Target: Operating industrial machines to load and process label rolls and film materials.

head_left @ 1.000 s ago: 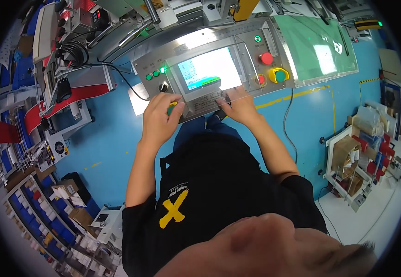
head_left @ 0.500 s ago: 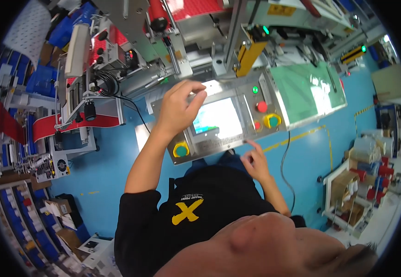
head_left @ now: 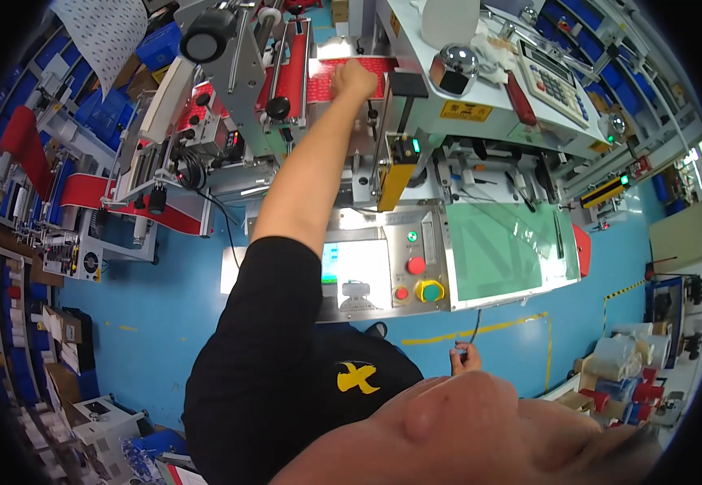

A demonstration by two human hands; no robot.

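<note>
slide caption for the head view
Left hand over the red patterned sheet, right hand clear of the push-button control panel

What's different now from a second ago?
The left hand has left the panel and stretched forward to the red sheet; whether it touches is unclear. The right hand has come off the panel, back toward the body. The screen is still lit, and the green mat remains beside the panel.
</note>
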